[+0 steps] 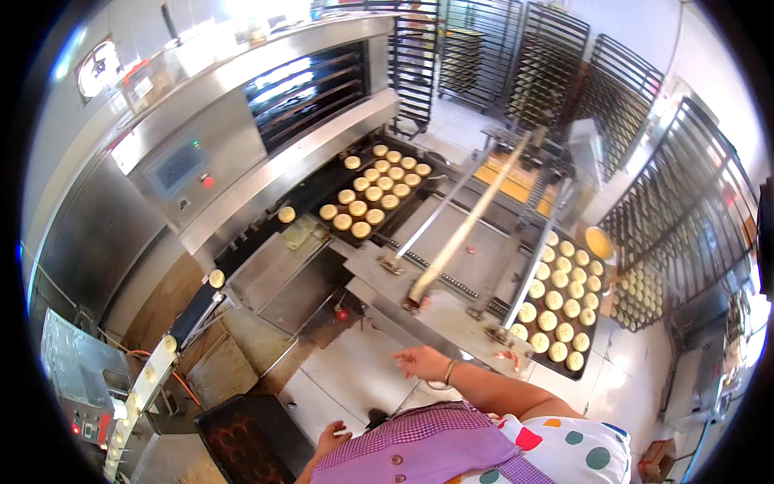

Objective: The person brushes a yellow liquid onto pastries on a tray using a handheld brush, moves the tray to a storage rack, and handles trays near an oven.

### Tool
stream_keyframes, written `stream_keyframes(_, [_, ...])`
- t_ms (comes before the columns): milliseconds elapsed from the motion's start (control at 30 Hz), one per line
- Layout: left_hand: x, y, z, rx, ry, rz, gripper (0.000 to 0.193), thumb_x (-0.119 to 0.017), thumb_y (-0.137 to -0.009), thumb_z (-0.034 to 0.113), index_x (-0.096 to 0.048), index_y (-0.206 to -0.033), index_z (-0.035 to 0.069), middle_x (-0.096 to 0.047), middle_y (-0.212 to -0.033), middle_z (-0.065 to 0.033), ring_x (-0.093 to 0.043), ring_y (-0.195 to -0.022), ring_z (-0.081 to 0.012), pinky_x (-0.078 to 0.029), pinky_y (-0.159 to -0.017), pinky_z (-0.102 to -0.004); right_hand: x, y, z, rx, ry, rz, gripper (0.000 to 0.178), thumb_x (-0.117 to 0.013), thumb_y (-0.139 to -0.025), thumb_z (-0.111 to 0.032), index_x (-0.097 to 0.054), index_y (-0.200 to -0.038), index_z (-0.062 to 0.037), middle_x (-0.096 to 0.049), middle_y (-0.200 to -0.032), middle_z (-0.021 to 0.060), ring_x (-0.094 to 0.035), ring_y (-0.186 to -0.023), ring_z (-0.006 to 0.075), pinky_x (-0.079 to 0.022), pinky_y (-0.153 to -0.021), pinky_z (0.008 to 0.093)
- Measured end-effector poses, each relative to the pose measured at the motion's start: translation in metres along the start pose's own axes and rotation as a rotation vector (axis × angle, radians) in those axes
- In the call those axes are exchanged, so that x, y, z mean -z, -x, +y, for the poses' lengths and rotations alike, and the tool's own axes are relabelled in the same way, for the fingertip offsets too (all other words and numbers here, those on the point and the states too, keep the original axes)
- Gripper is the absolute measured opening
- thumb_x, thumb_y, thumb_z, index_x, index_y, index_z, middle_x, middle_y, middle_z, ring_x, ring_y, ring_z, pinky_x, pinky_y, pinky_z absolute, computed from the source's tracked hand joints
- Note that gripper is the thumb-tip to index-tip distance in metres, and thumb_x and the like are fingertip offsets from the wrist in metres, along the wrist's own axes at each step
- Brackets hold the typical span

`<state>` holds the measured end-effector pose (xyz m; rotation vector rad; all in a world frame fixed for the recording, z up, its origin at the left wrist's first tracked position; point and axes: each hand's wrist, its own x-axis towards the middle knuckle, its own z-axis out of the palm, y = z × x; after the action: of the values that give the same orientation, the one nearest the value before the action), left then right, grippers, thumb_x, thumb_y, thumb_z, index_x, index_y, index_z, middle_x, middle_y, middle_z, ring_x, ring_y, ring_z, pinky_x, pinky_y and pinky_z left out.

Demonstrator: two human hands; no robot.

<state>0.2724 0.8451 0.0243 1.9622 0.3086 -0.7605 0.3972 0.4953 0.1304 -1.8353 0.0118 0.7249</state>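
Observation:
My right hand (423, 363), a bangle at its wrist, hangs over the floor beside the near edge of the metal conveyor table (387, 278). It holds nothing, and its fingers are apart. Lower and to the left, my left hand (332, 436) is also bare, fingers loosely stretched, near an empty-looking dark baking tray (250, 444) with round marks. Rows of pale round pastries (373, 194) lie on a dark tray (322, 230) at the machine's outlet. Another filled baking tray (568, 371) sits at the table's right side. Neither hand touches a tray.
A long wooden rolling-pin-like bar (476, 214) spans the conveyor table. Single pastries ride a narrow belt (193, 306) on the left, beside a steel machine with a control panel (179, 167). Tall dark tray racks (548, 60) stand at the back and right. A yellow bowl (598, 242) is near the right tray.

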Motion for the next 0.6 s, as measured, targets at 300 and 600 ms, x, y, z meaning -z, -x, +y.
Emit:
stream_keyframes(300, [-0.219,-0.007,0.013,-0.213,-0.095,-0.159,0.042,-0.067,-0.078,0.014,-0.053,-0.116,0.002,-0.063,-0.102,-0.0108,-0.061,-0.091,-0.0183,-0.049,-0.080,-0.0314,0.047,0.225,0.190,0.130,0.215,0.133,0.037,-0.055,-0.088,-0.028,-0.055,-0.121,-0.0116,-0.066,-0.098,0.0098,-0.064,-0.085,0.0222,-0.049,-0.081,0.0327])
stream_keyframes(600, [-0.520,0.086,0.192,-0.685,-0.479,-0.591,0.044,-0.066,-0.079,0.017,-0.052,-0.119,0.003,-0.050,-0.118,-0.0152,-0.062,-0.087,-0.0232,-0.049,-0.080,-0.0331,0.158,0.545,0.395,-0.223,-0.252,0.878,0.037,-0.061,-0.084,-0.014,-0.055,-0.118,0.0006,-0.067,-0.096,0.0114,-0.062,-0.084,0.0157,-0.049,-0.076,0.0281])
